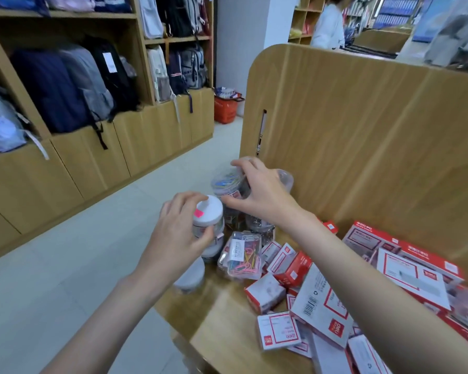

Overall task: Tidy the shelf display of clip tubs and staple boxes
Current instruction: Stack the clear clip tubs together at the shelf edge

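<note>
We stand at a wooden shelf (227, 317) with a tall rounded end panel (362, 130) rising behind it. Our left hand (179, 233) curls round a white-lidded tub (210, 214) at the shelf's front corner, fingers over the lid and thumb on its side. Our right hand (257, 184) grips a clear tub of coloured clips (226, 182) just behind it, fingers wrapped over the top. A flat clear box of coloured clips (241, 256) lies tilted beside the tubs. Red-and-white staple boxes (289, 265) lie jumbled across the shelf to the right, some overlapping. Across the pale tiled floor (79, 265), wooden shelving holds backpacks (57, 87). A red basket (226, 109) sits on the floor further back.
</note>
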